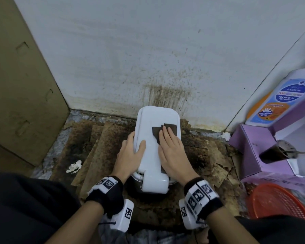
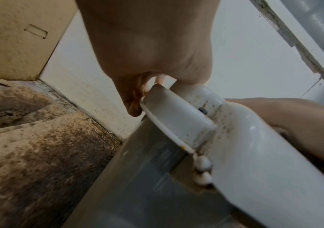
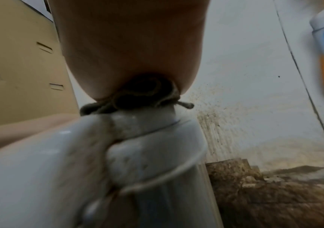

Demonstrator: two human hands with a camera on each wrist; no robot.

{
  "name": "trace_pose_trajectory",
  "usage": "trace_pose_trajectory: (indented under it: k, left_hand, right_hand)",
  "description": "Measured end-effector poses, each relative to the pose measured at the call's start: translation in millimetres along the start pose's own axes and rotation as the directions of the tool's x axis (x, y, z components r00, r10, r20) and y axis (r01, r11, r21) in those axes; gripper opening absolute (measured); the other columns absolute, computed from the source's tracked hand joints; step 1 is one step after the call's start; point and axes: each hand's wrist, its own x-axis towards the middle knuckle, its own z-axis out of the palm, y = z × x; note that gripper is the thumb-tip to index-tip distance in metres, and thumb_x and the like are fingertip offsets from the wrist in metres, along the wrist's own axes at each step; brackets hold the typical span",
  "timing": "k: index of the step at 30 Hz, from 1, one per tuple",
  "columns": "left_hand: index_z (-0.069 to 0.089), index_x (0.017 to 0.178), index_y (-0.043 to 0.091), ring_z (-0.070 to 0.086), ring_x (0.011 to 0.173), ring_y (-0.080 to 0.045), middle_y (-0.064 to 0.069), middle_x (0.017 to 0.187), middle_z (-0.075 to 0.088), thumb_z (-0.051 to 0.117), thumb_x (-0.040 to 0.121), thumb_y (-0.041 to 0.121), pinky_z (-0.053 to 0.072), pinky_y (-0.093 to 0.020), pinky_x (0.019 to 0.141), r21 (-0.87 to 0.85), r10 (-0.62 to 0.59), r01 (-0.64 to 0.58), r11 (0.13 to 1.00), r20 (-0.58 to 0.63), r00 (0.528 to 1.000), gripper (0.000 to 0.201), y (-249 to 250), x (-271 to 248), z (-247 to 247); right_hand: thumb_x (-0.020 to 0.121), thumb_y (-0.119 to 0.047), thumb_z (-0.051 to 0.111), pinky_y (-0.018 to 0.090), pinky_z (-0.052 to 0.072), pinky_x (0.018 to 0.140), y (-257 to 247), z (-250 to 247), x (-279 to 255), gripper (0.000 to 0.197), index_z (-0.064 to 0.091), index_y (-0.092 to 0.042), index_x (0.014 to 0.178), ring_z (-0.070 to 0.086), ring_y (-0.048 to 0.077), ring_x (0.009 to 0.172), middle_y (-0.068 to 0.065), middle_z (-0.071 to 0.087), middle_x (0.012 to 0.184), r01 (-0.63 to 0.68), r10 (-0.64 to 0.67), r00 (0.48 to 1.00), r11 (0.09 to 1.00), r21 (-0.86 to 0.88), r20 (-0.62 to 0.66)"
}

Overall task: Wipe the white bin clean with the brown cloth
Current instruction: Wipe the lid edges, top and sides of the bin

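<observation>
Nearest, two wrist bands are seen at the bottom of the head view. Left hand (image 1: 130, 154): fingers curled over the lid's left edge, thumb laid on top, so the white bin (image 1: 157, 147) is steadied. Right hand (image 1: 173, 152): fingers straight and close together, pressed flat on the brown cloth (image 1: 165, 131), which is spread on the lid's right side. The bin is set on the stained floor (image 1: 95, 138), close to the spattered wall (image 1: 148, 59).

Handling, as judged: the plastic lid is smooth, probably light and apt to slide, so it is best braced at the rim. The cloth is soft and limp; flat palm pressure suits it. Specks are noted at the hinge in the left wrist view.
</observation>
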Motion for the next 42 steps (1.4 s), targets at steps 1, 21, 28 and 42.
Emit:
trace_pose_trajectory:
  k: [1,21,28,42]
  left_hand:
    - [0.033,0.154,0.040,0.060,0.111,-0.023,0.000,0.128,0.051,0.045,0.103,0.060,0.051,-0.043,0.098,0.004,-0.003,0.003,1.000,0.002,1.000,0.056,0.2,0.3,0.2]
    - [0.020,0.163,0.041,0.055,0.125,-0.026,-0.002,0.140,0.042,0.040,0.103,0.064,0.047,-0.043,0.103,0.024,-0.024,0.022,0.999,0.085,0.996,0.067,4.8,2.5,-7.1]
    - [0.021,0.163,0.037,0.055,0.126,-0.026,-0.001,0.141,0.041,0.041,0.104,0.061,0.047,-0.041,0.101,0.014,-0.034,0.033,0.999,0.075,0.997,0.067,4.1,2.9,-6.2]
    - [0.027,0.161,0.039,0.054,0.124,-0.020,-0.001,0.139,0.045,0.043,0.106,0.057,0.045,-0.039,0.102,-0.017,-0.007,0.009,1.000,0.066,0.998,0.061,7.8,0.1,-7.9]
  right_hand:
    - [0.106,-0.037,0.014,0.038,0.004,0.129,-4.8,2.2,-12.9,0.062,0.014,-0.011,0.163,-0.004,0.016,0.158,0.003,0.004,0.172,0.011,-0.010,1.000,1.000,0.010,-0.022]
    - [0.112,-0.027,0.025,0.033,-0.003,0.127,10.5,-2.7,18.5,0.057,0.002,-0.017,0.164,-0.026,0.008,0.148,-0.007,-0.020,0.169,-0.220,0.263,0.964,0.867,0.446,-0.036]
    - [0.112,-0.019,0.031,0.026,0.002,0.126,5.6,8.7,-5.6,0.056,0.010,-0.023,0.164,-0.019,0.005,0.154,-0.015,-0.013,0.169,-0.188,0.271,0.959,0.833,0.521,-0.087]
    - [0.110,-0.019,0.039,0.047,0.056,0.099,38.9,0.2,-20.4,0.042,0.048,-0.029,0.150,0.069,0.022,0.115,0.002,0.068,0.133,-0.104,0.628,0.752,-0.187,0.977,0.200]
